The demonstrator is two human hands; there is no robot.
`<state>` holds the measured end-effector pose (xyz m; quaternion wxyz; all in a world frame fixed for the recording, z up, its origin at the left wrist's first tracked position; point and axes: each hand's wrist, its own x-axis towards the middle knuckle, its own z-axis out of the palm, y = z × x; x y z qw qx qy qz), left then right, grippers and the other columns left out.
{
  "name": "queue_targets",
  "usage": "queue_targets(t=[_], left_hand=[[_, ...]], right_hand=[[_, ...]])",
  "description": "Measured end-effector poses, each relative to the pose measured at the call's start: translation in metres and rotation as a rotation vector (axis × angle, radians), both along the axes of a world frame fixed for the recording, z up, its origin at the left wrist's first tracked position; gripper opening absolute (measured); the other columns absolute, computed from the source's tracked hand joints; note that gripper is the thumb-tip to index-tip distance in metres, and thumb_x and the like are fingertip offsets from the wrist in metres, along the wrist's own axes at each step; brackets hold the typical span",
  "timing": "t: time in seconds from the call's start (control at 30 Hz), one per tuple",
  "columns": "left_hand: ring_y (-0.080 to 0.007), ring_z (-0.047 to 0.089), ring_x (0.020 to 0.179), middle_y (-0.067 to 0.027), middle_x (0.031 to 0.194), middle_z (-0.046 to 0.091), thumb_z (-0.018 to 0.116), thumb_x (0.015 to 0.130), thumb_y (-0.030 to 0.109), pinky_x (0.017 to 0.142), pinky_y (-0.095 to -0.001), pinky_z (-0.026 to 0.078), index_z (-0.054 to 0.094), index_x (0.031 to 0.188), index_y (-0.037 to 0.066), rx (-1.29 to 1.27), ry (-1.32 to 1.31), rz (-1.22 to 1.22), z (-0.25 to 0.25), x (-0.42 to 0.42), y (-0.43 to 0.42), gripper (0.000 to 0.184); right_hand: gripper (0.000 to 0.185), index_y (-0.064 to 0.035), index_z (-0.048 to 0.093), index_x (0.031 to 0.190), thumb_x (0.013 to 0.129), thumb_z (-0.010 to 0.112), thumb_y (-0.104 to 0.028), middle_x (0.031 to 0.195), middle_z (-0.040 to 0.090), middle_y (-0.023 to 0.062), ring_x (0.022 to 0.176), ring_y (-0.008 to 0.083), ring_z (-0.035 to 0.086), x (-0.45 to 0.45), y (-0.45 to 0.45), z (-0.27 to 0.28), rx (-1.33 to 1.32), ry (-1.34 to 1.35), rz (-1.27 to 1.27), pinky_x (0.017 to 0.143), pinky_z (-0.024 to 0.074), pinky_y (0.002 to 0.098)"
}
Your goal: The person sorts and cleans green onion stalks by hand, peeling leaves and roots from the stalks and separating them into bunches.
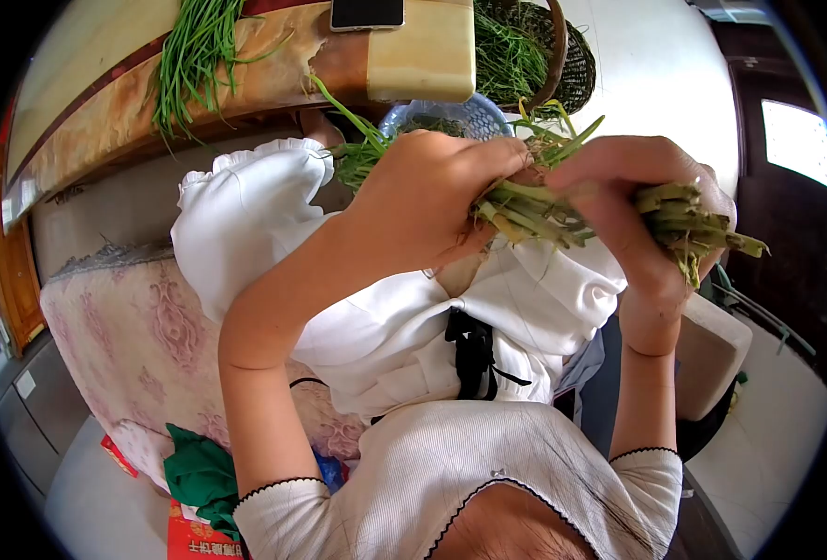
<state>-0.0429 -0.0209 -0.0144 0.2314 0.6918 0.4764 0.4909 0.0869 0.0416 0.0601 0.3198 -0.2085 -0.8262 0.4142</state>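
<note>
Ribbed pale top (469, 457) nearest the camera, some hair at the bottom edge; beyond it, head view, your two hands raised over your white-clothed lap. Your left hand (423, 191) is closed round a bunch of green stalks (530, 217), leafy parts out on one side, pale cut-looking ends on the other. Your right hand (656, 205) has its fingers curled round a second clump (689, 224), ends jutting past the palm, while thumb and forefinger reach to the first bunch. Step in hand, as I judge it: you are gripping and working the stalk ends between both hands. Handling calls for a firm left grip, a light right pinch at the ends, and the second clump kept snug so no thin stems slip loose. Just beyond your hands sits a blue plastic basket (490, 119) with greens in it; near it, a wicker basket (583, 79) holds more. More long greens (199, 61) hang over the table (423, 56) edge, with a dark phone (367, 13) nearby, no brand visible. Writing: a red package (199, 537), low on the left, bears upside-down Chinese characters, a pair perhaps 饼干, "biscuits"; the rest is too unclear to trust. White label (25, 384) on the grey cabinet (35, 415): unreadable.
</note>
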Motion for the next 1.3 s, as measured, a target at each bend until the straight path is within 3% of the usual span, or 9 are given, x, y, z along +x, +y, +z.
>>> queue_targets(t=[0.23, 0.43, 0.57, 0.6, 0.67, 0.83, 1.07, 1.23, 1.3], left_hand=[[-0.027, 0.051, 0.052, -0.0134, 0.064, 0.052, 0.059, 0.055, 0.002, 0.047, -0.0284, 0.04, 0.049, 0.079, 0.0, -0.007, -0.107, 0.0, -0.002, -0.001, 0.003, 0.026], [-0.0217, 0.053, 0.053, -0.0112, 0.067, 0.054, 0.058, 0.06, -0.002, 0.049, -0.0235, 0.041, 0.051, 0.077, -0.003, -0.048, -0.115, -0.008, -0.004, -0.001, 0.004, 0.019], [-0.0159, 0.049, 0.048, -0.008, 0.063, 0.053, 0.057, 0.064, 0.001, 0.047, -0.0218, 0.039, 0.053, 0.078, -0.002, -0.133, -0.102, -0.076, -0.003, -0.002, 0.005, 0.015], [-0.0159, 0.049, 0.048, -0.008, 0.063, 0.053, 0.057, 0.064, 0.001, 0.047, -0.0218, 0.039, 0.053, 0.078, -0.002, -0.134, -0.102, -0.073, -0.003, -0.001, 0.005, 0.015], [-0.0117, 0.046, 0.047, -0.0063, 0.061, 0.054, 0.055, 0.068, 0.004, 0.046, -0.0205, 0.037, 0.054, 0.077, -0.001, -0.255, -0.135, -0.026, -0.002, 0.001, 0.005, 0.011], [-0.0076, 0.046, 0.049, -0.0043, 0.058, 0.054, 0.054, 0.071, 0.007, 0.045, -0.0198, 0.037, 0.054, 0.075, -0.001, -0.28, -0.265, -0.038, -0.002, 0.005, 0.006, 0.009], [-0.0072, 0.043, 0.049, -0.003, 0.057, 0.052, 0.055, 0.072, 0.008, 0.045, -0.0199, 0.035, 0.053, 0.073, 0.0, -0.285, -0.298, -0.049, -0.001, 0.009, 0.006, 0.008], [-0.0076, 0.04, 0.048, -0.002, 0.058, 0.05, 0.055, 0.072, 0.008, 0.045, -0.02, 0.033, 0.052, 0.072, 0.0, -0.297, -0.214, -0.026, 0.004, -0.001, 0.006, 0.008], [-0.0076, 0.04, 0.048, -0.002, 0.059, 0.05, 0.055, 0.072, 0.008, 0.045, -0.02, 0.033, 0.052, 0.071, 0.0, -0.286, -0.23, -0.011, 0.0, -0.002, 0.007, 0.008]], right_hand=[[0.013, 0.0043, 0.05, 0.071, 0.068, 0.051, -0.008, 0.051, 0.044, 0.0012, 0.041, 0.002, 0.032, 0.004, 0.001, 0.002, -0.159, 0.155, -0.238, 0.037, 0.0219, 0.0159], [0.017, 0.0025, 0.048, 0.076, 0.069, 0.054, -0.012, 0.053, 0.045, 0.0025, 0.041, 0.0037, 0.035, 0.01, 0.01, -0.007, -0.134, 0.089, -0.013, 0.036, 0.0244, 0.0162], [0.019, -0.0067, 0.047, 0.079, 0.082, 0.038, -0.023, 0.054, 0.039, 0.0001, 0.041, 0.0051, 0.031, 0.033, 0.026, -0.018, 0.248, 0.209, -0.403, 0.033, 0.0245, 0.0184], [0.02, -0.0043, 0.049, 0.085, 0.083, 0.035, -0.019, 0.054, 0.041, 0.0029, 0.041, 0.0078, 0.036, 0.033, 0.041, 0.008, -0.156, 0.474, 0.129, 0.035, 0.0289, 0.0182], [0.029, 0.0011, 0.047, 0.086, 0.084, 0.032, -0.023, 0.05, 0.035, 0.0006, 0.038, 0.0051, 0.027, 0.048, 0.056, 0.026, -0.197, 0.639, 0.092, 0.031, 0.0222, 0.0194], [0.037, 0.0055, 0.043, 0.097, 0.078, 0.045, -0.026, 0.05, 0.037, -0.001, 0.038, 0.0034, 0.029, 0.033, 0.036, 0.007, 0.029, 0.16, 0.047, 0.033, 0.0225, 0.0174], [0.01, 0.0039, 0.05, 0.079, 0.074, 0.047, -0.004, 0.054, 0.048, 0.0043, 0.035, 0.004, 0.032, 0.005, 0.02, -0.021, -0.12, 0.228, 0.071, 0.03, 0.0238, 0.0174], [0.019, 0.0016, 0.046, 0.081, 0.079, 0.039, -0.016, 0.057, 0.04, 0.002, 0.049, 0.0076, 0.035, 0.05, 0.045, 0.028, -0.041, 0.488, -0.129, 0.045, 0.0317, 0.0213], [0.017, -0.0069, 0.036, 0.059, 0.075, 0.039, -0.013, 0.047, 0.033, -0.0004, 0.04, 0.0076, 0.033, 0.066, 0.069, 0.064, 0.518, 0.305, -0.206, 0.043, 0.0328, 0.0211]])
